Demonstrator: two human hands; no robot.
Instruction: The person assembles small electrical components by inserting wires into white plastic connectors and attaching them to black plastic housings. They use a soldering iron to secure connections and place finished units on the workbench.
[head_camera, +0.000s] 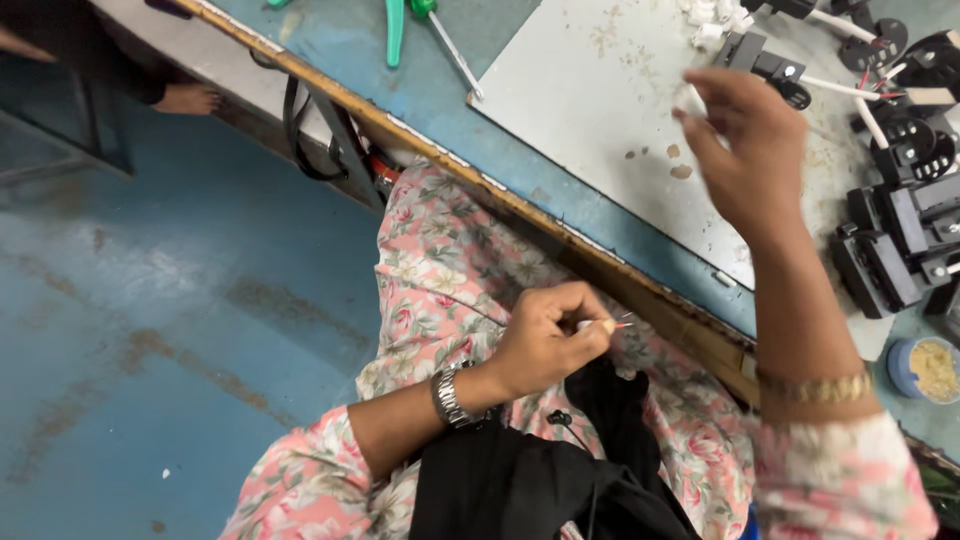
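My left hand (548, 342), with a metal watch on its wrist, rests over my lap below the table edge. It pinches a thin white wire piece with a red tip (606, 325). My right hand (745, 150), with a gold bangle on its wrist, is raised over the pale work mat (590, 110). Its fingertips are blurred and close to a pile of small white parts (715, 20). Whether they hold anything is unclear. Several black components with white rods (900, 210) lie just right of that hand.
A green-handled screwdriver (445, 40) and a green tool handle (395, 35) lie on the blue tabletop. A small blue tub of yellowish paste (925, 368) sits at the right edge. The wooden table edge (450, 165) runs diagonally. Black cloth (540, 480) covers my lap. Another person's foot (188, 98) is on the blue floor.
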